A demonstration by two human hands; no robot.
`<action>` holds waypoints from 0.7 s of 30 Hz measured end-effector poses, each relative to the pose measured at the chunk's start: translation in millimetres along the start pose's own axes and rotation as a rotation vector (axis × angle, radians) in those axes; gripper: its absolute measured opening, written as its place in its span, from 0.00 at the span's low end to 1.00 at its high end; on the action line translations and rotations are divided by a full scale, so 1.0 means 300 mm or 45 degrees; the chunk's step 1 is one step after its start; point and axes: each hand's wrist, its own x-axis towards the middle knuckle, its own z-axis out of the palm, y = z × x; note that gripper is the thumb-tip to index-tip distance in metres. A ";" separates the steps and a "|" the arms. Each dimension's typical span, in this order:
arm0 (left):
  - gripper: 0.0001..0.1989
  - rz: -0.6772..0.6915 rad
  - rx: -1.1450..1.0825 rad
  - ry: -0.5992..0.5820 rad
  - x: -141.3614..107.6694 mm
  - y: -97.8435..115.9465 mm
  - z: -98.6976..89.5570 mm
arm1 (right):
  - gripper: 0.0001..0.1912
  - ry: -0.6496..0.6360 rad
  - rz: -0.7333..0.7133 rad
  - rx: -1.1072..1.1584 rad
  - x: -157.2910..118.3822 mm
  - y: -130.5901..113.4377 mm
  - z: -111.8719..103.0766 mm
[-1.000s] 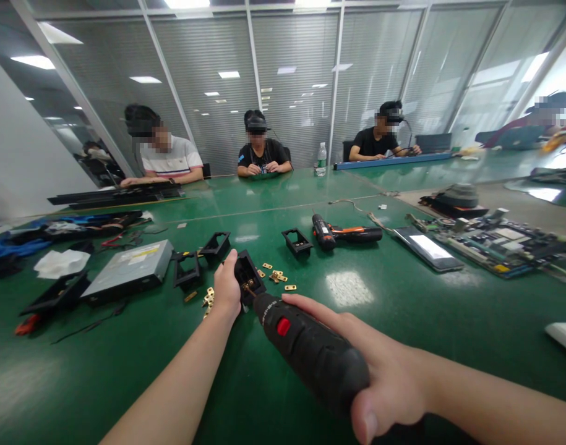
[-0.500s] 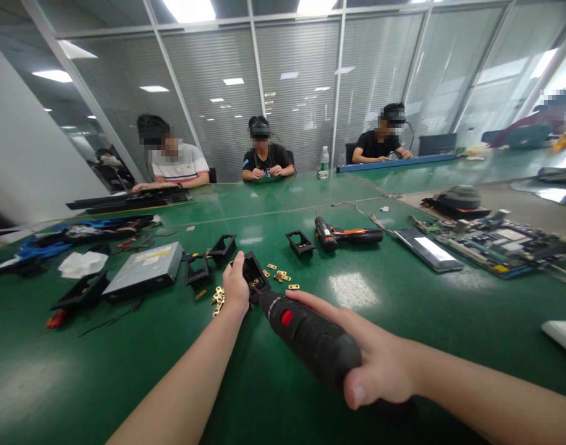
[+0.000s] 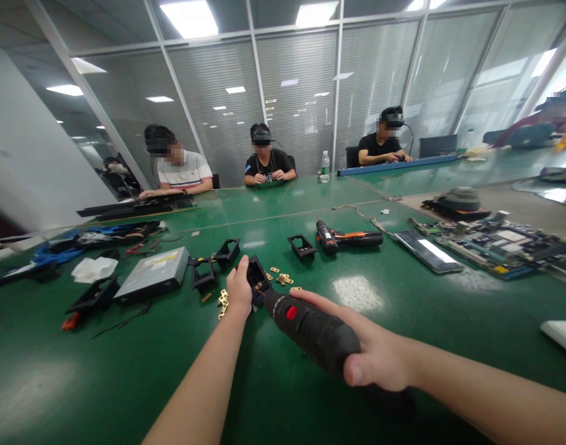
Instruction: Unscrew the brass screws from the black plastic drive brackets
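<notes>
My right hand (image 3: pixel 380 358) is wrapped round a black cordless screwdriver (image 3: pixel 310 330) with a red button on top. The tool's tip points into a black plastic frame (image 3: pixel 259 275), where small brass parts show inside; whether the bit touches a screw I cannot tell. My left hand (image 3: pixel 240 289) grips that frame by its left side, thumb on the upper edge. Loose brass plates (image 3: pixel 285 279) lie to the right of the frame, and more brass plates (image 3: pixel 223 303) lie close to the left wrist.
Similar black frames (image 3: pixel 302 248) stand around, beside an orange-and-black drill (image 3: pixel 345 238). To the left lies a silver disc drive (image 3: pixel 153 275); to the right, a phone-like slab (image 3: pixel 426 250) and circuit boards (image 3: pixel 505 244). Several people sit across the green table (image 3: pixel 273 383), near a water bottle (image 3: pixel 325 167).
The view has tilted slightly, so most things sit a little lower and further right. My hands keep the same hold on the frame and the screwdriver.
</notes>
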 end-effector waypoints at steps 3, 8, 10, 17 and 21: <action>0.29 0.047 0.078 -0.001 0.006 -0.018 -0.010 | 0.63 0.028 0.007 0.026 -0.005 -0.007 0.012; 0.27 0.142 0.205 0.040 -0.002 -0.041 -0.025 | 0.61 -0.009 0.039 0.223 -0.018 -0.010 0.052; 0.27 0.165 0.237 0.065 -0.009 -0.042 -0.028 | 0.61 0.006 0.058 0.276 -0.022 -0.008 0.069; 0.27 0.181 0.206 0.022 -0.024 -0.024 -0.029 | 0.58 0.134 0.078 0.460 -0.035 0.043 0.079; 0.27 0.155 0.154 -0.003 -0.018 -0.028 -0.031 | 0.57 0.207 0.150 0.602 -0.028 0.106 0.078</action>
